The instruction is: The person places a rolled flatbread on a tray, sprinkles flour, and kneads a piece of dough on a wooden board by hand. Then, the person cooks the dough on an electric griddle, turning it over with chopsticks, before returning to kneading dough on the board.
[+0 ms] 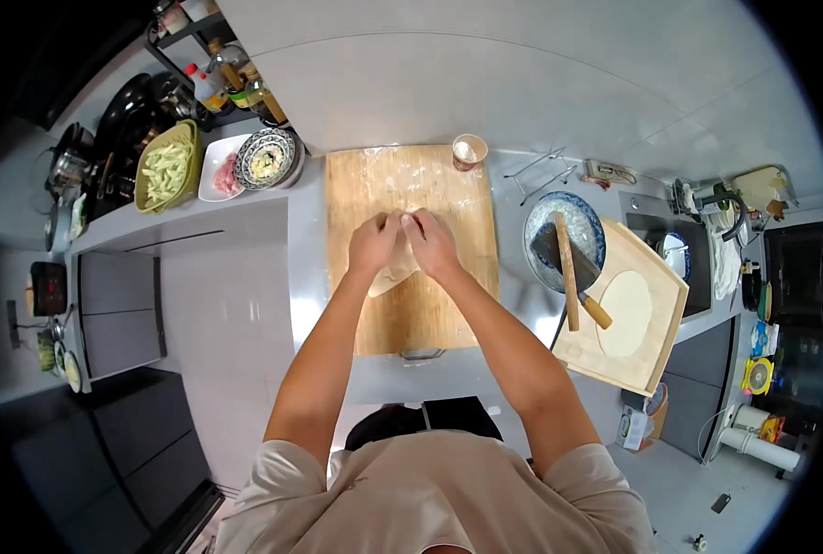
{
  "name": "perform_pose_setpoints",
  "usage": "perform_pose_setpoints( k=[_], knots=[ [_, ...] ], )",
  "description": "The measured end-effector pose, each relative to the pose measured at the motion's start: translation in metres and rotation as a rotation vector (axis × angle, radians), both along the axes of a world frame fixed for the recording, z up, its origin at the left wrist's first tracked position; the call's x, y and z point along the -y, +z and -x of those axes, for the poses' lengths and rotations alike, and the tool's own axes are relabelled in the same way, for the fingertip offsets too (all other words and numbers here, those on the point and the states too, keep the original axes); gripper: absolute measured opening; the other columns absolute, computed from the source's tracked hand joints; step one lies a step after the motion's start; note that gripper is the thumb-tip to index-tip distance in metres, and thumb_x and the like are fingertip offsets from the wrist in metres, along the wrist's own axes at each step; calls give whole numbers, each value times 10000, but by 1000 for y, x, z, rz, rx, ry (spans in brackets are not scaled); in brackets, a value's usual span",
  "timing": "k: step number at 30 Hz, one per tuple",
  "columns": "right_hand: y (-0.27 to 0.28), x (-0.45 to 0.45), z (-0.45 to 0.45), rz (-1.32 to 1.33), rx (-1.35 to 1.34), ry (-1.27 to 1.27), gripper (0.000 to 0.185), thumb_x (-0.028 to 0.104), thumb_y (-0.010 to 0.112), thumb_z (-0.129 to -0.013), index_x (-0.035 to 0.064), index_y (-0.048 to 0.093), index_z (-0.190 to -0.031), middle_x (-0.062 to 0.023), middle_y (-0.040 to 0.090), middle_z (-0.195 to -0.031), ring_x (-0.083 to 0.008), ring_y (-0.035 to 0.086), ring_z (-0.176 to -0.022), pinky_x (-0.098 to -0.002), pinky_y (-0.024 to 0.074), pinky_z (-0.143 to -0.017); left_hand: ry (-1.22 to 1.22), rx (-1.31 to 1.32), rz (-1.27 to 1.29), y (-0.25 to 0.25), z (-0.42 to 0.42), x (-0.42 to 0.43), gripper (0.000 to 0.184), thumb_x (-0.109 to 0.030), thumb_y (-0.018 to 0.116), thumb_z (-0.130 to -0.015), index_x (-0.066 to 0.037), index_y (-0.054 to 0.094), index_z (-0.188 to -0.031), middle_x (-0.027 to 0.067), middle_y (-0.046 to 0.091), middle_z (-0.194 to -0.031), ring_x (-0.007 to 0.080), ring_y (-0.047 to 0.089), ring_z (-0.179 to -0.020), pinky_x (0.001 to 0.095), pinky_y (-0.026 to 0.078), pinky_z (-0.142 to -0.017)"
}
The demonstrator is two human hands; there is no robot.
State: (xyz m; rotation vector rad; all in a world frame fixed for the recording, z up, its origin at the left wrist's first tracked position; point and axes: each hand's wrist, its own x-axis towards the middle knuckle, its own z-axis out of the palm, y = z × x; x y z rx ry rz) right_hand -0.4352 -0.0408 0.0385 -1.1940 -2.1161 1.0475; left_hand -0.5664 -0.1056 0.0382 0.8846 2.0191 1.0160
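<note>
My left hand [375,243] and my right hand [432,246] are close together above the wooden board [462,208]. Between them they pinch the upper edge of a pale piece of dough [392,278], fingers curled and thumbs nearly meeting. The dough's lower part hangs down toward the board between my wrists; my hands hide its upper part. White flour dusts the far part of the board. A paper cup [467,154] with white powder in it stands at the board's far right corner.
At right, a blue-rimmed bowl [533,263] carries a cleaver [550,247] and a rolling pin [567,277]. Beside it, a wooden tray [663,346] holds a flat dough sheet [626,314]. A green basket [190,185] of cut vegetables, bowls and bottles stand at left.
</note>
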Motion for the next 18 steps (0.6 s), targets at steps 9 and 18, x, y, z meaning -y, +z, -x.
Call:
perform_pose_setpoints(
  k=[9, 18],
  knots=[
    [11, -61, -30, -382, 20, -99, 202, 111, 681, -915, 88, 744, -1105, -147, 729, -1092, -369, 718, -967, -482, 581, -820, -52, -175, -205, -8, -41, 61, 399, -378, 667, -1021, -2, 781, -1095, 195, 764, -1061, 356, 723, -1002, 420, 558, -890],
    [41, -133, -20, -265, 365, -240, 312, 225, 680, -963, 167, 727, -1265, -79, 681, -1323, -357, 691, -1139, -472, 568, -943, -28, -77, -110, -7, -36, 51, 449, -419, 642, -1025, 3, 777, -1090, 199, 751, -1100, 373, 713, -995, 429, 554, -884]
  ],
)
